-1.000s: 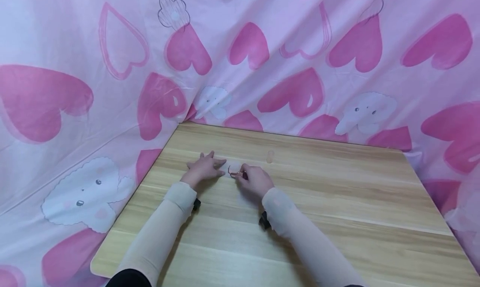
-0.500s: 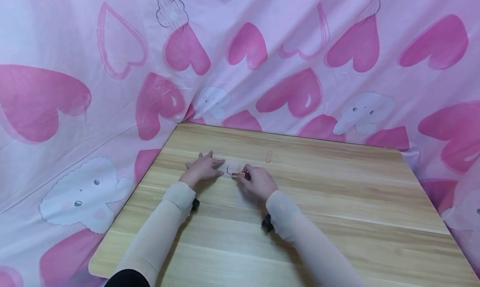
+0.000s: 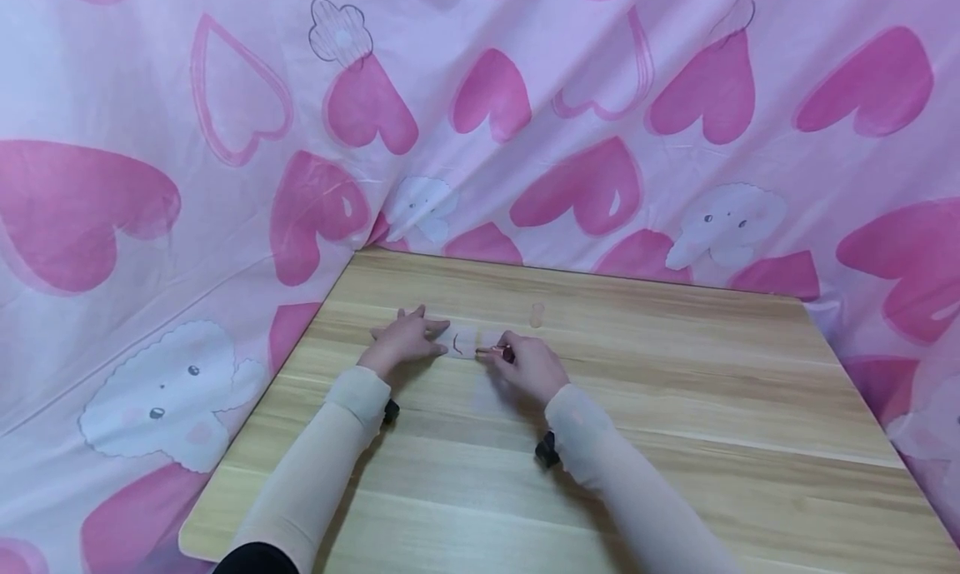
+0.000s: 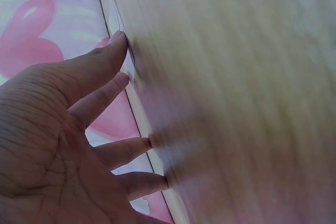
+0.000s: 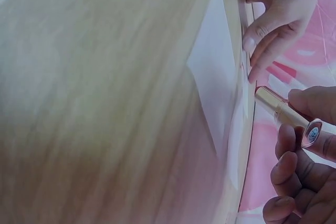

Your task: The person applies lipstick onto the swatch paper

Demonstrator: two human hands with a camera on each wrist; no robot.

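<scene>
My left hand (image 3: 405,339) lies with spread fingers at the left edge of a small white paper (image 3: 467,351), its fingertips resting on paper and tabletop. On the paper shows a short curved reddish-brown line (image 3: 456,343). To the right, my right hand (image 3: 531,367) pinches a gold lipstick tube (image 5: 270,99) between thumb and fingers. The lipstick points left, its front end over the paper's right part, apart from the line. In the left wrist view the thumb (image 4: 113,53) presses by the paper's edge.
Another pale sheet (image 5: 212,51) lies nearer me on the wooden table (image 3: 675,407). A small see-through oblong piece (image 3: 537,315) lies farther back on the right. Pink heart-patterned cloth (image 3: 577,182) hangs behind the table and along its left side.
My right hand has drawn back to the right with the lipstick, whose tip has left the curved line. The line now shows whole. My left hand keeps its place.
</scene>
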